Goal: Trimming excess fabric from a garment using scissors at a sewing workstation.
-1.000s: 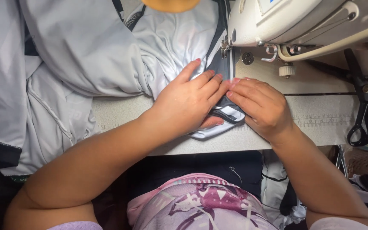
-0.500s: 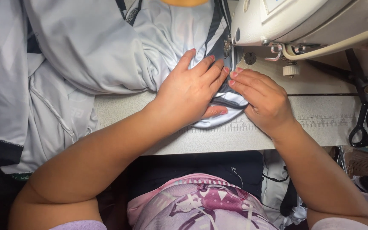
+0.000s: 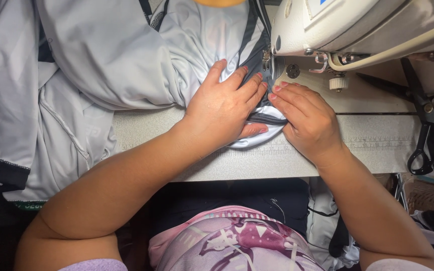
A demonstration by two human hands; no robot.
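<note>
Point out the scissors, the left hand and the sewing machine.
scissors (image 3: 430, 143): head view, black handle loops.
left hand (image 3: 224, 108): head view, back of hand.
sewing machine (image 3: 327, 25): head view, white head casing.

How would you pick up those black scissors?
Probably by the looped handles of the black scissors, coming from the table's near edge. The loops point toward the person while the blades point away; the right hand is nearer.

labels: small blue-and-white panel (image 3: 324, 6) showing on white sewing machine head (image 3: 357, 25), top edge | ruler strip (image 3: 377, 144) with printed marks lying along table front | packages, signs: none visible
</note>
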